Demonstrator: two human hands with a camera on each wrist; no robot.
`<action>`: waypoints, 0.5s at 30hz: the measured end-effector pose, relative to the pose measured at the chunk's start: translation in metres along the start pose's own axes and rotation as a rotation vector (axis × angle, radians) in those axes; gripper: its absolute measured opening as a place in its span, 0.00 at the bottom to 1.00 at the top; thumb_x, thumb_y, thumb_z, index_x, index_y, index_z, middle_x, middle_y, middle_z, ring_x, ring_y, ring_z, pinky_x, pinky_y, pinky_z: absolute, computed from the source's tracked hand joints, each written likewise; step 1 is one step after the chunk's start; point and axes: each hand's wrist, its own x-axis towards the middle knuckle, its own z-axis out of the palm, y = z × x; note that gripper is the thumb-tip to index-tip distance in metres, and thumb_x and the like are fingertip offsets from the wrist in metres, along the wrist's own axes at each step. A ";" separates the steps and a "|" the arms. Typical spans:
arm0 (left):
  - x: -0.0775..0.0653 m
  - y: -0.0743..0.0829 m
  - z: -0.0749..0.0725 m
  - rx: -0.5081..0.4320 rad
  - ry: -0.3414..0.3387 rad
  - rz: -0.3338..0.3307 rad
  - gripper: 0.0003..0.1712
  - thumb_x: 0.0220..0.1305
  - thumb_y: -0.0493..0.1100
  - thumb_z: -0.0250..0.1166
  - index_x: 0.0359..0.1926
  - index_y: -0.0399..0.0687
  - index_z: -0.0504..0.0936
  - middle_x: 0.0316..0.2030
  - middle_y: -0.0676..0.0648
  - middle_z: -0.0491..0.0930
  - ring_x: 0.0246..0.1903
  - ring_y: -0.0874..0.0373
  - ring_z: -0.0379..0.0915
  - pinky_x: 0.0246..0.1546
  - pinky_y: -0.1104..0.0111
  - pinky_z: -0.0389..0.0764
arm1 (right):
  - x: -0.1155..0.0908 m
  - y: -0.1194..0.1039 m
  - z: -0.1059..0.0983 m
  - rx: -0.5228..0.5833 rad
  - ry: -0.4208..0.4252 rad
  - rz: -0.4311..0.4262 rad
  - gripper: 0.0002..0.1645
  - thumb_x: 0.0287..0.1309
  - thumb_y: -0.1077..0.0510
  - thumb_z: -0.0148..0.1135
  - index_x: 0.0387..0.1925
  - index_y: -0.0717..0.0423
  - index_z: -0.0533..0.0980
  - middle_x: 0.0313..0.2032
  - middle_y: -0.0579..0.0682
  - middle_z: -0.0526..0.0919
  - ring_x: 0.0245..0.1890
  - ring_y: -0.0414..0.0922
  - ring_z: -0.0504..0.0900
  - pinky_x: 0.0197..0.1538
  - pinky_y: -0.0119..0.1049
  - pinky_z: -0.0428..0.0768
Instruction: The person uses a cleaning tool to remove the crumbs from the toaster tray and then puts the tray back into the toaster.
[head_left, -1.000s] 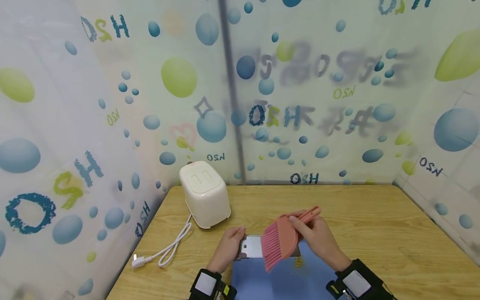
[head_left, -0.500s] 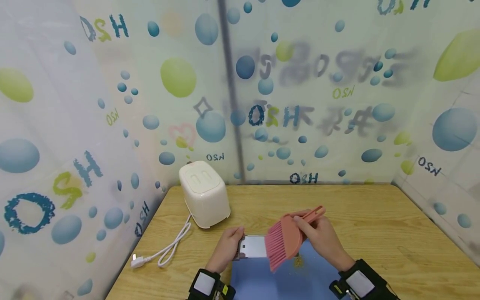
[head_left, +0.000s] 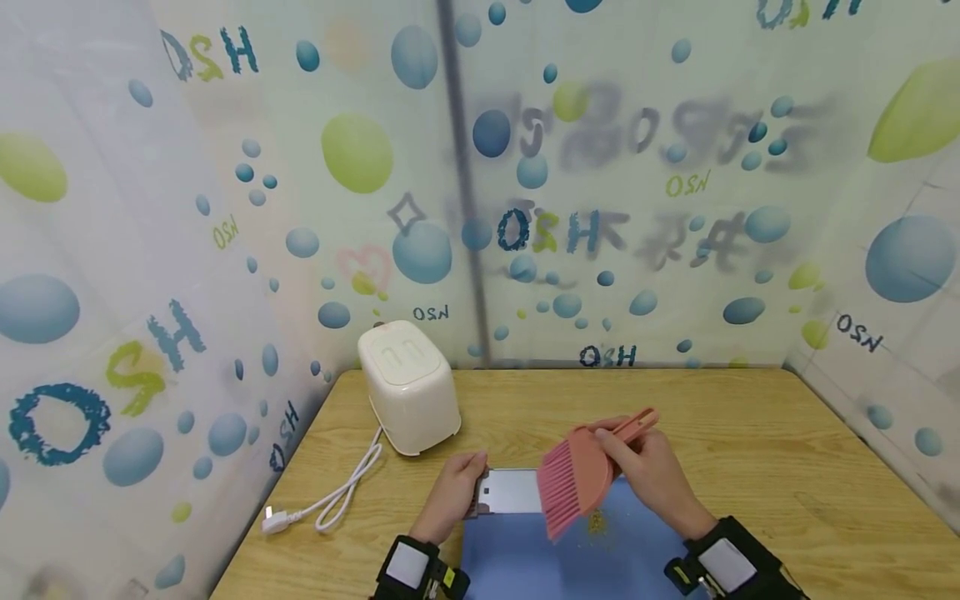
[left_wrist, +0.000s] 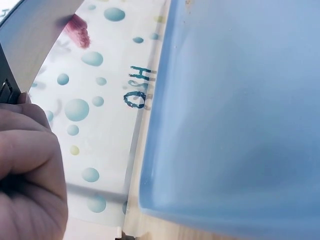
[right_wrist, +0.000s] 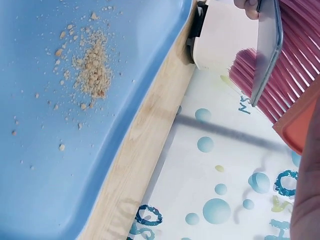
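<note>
My left hand (head_left: 452, 497) grips the left end of a flat metal crumb tray (head_left: 512, 492), held tilted above the blue tray (head_left: 517, 562). My right hand (head_left: 654, 477) pinches a pink hand brush (head_left: 594, 468) near its handle. Its bristles overlap the crumb tray's right part in the head view. In the right wrist view the bristles (right_wrist: 297, 60) show on both sides of the crumb tray's edge (right_wrist: 267, 57). A small heap of crumbs (right_wrist: 95, 70) lies on the blue tray, with finer bits scattered around. In the left wrist view the brush tip (left_wrist: 78, 32) shows beyond the crumb tray.
A white toaster (head_left: 411, 392) stands at the back left of the wooden table (head_left: 750, 442). Its cord (head_left: 348, 492) and plug (head_left: 275, 522) lie on the table left of my left hand. A patterned curtain (head_left: 637, 292) surrounds the table's back and sides.
The brush and my right hand have shifted a little to the right, uncovering more of the crumb tray and the crumbs. My left hand and the crumb tray have barely moved.
</note>
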 end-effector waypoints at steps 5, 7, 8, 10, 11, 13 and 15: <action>0.000 0.000 -0.001 0.009 -0.003 -0.006 0.23 0.81 0.47 0.49 0.29 0.38 0.72 0.23 0.52 0.67 0.23 0.58 0.67 0.24 0.70 0.69 | -0.001 -0.001 -0.004 -0.017 0.007 0.016 0.18 0.74 0.57 0.57 0.54 0.68 0.80 0.31 0.54 0.87 0.23 0.42 0.84 0.25 0.36 0.80; 0.000 -0.001 -0.002 0.014 -0.005 -0.010 0.23 0.81 0.47 0.49 0.29 0.38 0.72 0.23 0.53 0.66 0.23 0.58 0.67 0.25 0.70 0.69 | -0.001 -0.001 -0.006 -0.019 0.007 0.021 0.18 0.75 0.57 0.57 0.54 0.69 0.80 0.31 0.53 0.87 0.23 0.42 0.84 0.25 0.36 0.80; 0.000 -0.001 -0.002 0.017 -0.005 -0.009 0.23 0.82 0.47 0.48 0.29 0.39 0.72 0.23 0.53 0.66 0.23 0.58 0.67 0.25 0.70 0.68 | -0.001 -0.001 -0.006 -0.018 0.008 0.021 0.18 0.75 0.57 0.57 0.54 0.69 0.80 0.31 0.54 0.87 0.23 0.42 0.84 0.25 0.36 0.80; 0.001 -0.002 -0.002 0.016 -0.004 -0.009 0.22 0.82 0.47 0.48 0.29 0.40 0.72 0.23 0.53 0.66 0.24 0.58 0.66 0.25 0.70 0.68 | -0.001 -0.001 -0.008 -0.019 0.014 0.022 0.18 0.74 0.57 0.57 0.53 0.69 0.80 0.31 0.54 0.87 0.23 0.42 0.84 0.25 0.36 0.80; 0.001 -0.003 -0.002 0.012 -0.004 -0.010 0.22 0.82 0.47 0.48 0.29 0.40 0.72 0.23 0.53 0.66 0.24 0.58 0.67 0.25 0.70 0.68 | -0.001 -0.001 -0.008 -0.018 0.018 0.022 0.18 0.74 0.57 0.57 0.53 0.69 0.80 0.31 0.54 0.87 0.23 0.42 0.84 0.25 0.36 0.80; 0.001 -0.003 -0.002 0.010 -0.003 -0.009 0.22 0.81 0.47 0.48 0.30 0.39 0.73 0.24 0.52 0.67 0.24 0.58 0.67 0.25 0.70 0.68 | -0.001 -0.001 -0.010 -0.022 0.026 0.018 0.18 0.74 0.58 0.57 0.53 0.69 0.80 0.33 0.55 0.88 0.23 0.41 0.84 0.25 0.36 0.80; 0.002 -0.003 -0.002 0.006 -0.003 -0.011 0.22 0.81 0.48 0.49 0.30 0.37 0.73 0.24 0.51 0.69 0.25 0.57 0.69 0.25 0.70 0.69 | -0.001 0.000 -0.011 -0.029 0.034 0.014 0.18 0.74 0.58 0.57 0.53 0.69 0.80 0.33 0.55 0.88 0.24 0.41 0.84 0.25 0.36 0.80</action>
